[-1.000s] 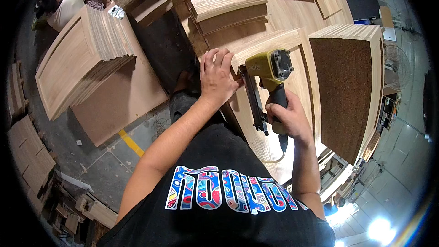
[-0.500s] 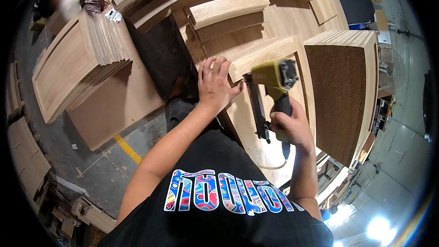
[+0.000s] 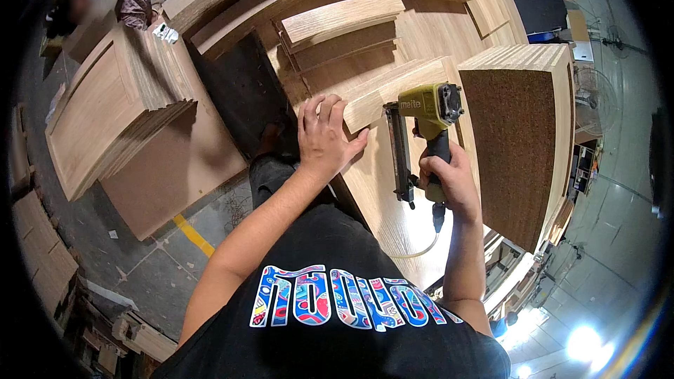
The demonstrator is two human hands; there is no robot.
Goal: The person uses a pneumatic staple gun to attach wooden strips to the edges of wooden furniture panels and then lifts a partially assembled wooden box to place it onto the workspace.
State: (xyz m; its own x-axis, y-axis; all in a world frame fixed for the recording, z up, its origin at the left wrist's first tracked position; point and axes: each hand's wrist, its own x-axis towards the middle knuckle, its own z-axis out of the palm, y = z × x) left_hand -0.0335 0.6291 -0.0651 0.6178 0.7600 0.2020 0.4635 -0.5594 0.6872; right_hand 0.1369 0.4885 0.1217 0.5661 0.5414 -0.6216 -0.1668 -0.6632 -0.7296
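Observation:
In my right hand (image 3: 451, 179) is an olive-green air nail gun (image 3: 421, 102) with a black handle, my fingers wrapped round its grip. Its long black magazine hangs down on the left side, and a pale air hose (image 3: 414, 254) trails from the handle's base. My left hand (image 3: 324, 137) grips the left end of a light wooden board (image 3: 397, 89), thumb on the near side and fingers over the far side. That board stands on edge on a wood-grain panel (image 3: 393, 200). The gun's head hides part of the board, and I cannot tell whether its nose touches wood.
Beyond lie more wooden strips (image 3: 344, 21) in a small stack. A tall stack of boards (image 3: 516, 140) with a dark brown face stands at the right. Framed door panels (image 3: 116, 105) are piled at the left. Farther back, a person (image 3: 137, 3) is near those panels.
The nail gun has turned slightly, showing more of its side, and risen a little relative to me. My left hand keeps its grip on the board. The whole view has shifted slightly.

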